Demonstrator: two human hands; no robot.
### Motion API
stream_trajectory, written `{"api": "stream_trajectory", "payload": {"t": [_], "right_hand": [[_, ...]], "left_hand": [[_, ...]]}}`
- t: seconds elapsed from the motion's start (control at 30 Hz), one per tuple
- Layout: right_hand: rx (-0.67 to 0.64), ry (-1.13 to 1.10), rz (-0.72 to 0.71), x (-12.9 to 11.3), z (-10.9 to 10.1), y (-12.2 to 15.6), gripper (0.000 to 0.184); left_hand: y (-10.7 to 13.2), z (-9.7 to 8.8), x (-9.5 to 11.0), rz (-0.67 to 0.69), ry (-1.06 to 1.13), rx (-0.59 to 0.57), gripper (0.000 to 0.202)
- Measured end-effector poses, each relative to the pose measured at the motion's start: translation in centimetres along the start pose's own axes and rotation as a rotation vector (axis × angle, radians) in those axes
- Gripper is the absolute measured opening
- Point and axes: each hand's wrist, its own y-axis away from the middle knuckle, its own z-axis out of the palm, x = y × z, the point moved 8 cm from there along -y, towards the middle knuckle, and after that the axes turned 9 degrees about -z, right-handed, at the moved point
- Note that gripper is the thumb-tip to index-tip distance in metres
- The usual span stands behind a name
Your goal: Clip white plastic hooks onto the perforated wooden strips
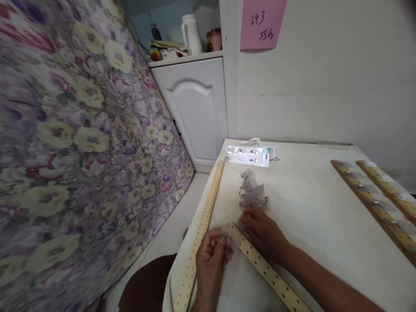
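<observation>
My left hand (212, 251) pinches a small clear plastic hook (226, 232) at the far end of a perforated wooden strip (260, 262). This strip slants across the table towards me. On its other side, my right hand (261, 229) has its fingers curled together beside the strip; whatever may be between the fingertips is hidden. Just beyond that hand lies a loose pile of clear plastic hooks (252, 190) with metal parts. A second perforated strip (208, 208) runs along the table's left edge, passing beside my left hand.
Packaged hooks (247, 156) lie at the table's (308, 182) back edge. At the right are two strips bearing clear hooks, the nearer strip (364, 190) and the farther strip (385, 184). A floral curtain (97, 151) hangs left; a white cabinet (198, 108) stands behind.
</observation>
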Motion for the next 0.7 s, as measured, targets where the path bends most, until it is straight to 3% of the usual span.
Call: {"api": "stream_trajectory", "payload": {"t": [0.2,0.4,0.5,0.6,0.7], "right_hand": [[0.069,-0.071,0.041,0.8,-0.3,0.5,0.021],[0.204,0.141,0.122,3.0,-4.5,1.8,0.021],[0.268,0.179,0.139,2.9,-5.7,2.1,0.022],[0.259,-0.036,0.119,1.5,-4.3,1.7,0.022],[0.047,-0.323,0.180,0.0,-0.4,1.2,0.026]], "left_hand": [[-0.1,-0.2,0.0,0.003,0.003,0.001,0.025],[-0.2,0.0,-0.2,0.011,0.008,-0.021,0.022],[-0.2,0.1,-0.3,0.009,0.022,-0.035,0.021],[-0.3,0.3,-0.5,0.008,0.005,-0.049,0.021],[-0.3,0.5,-0.7,0.003,-0.016,-0.068,0.021]]}}
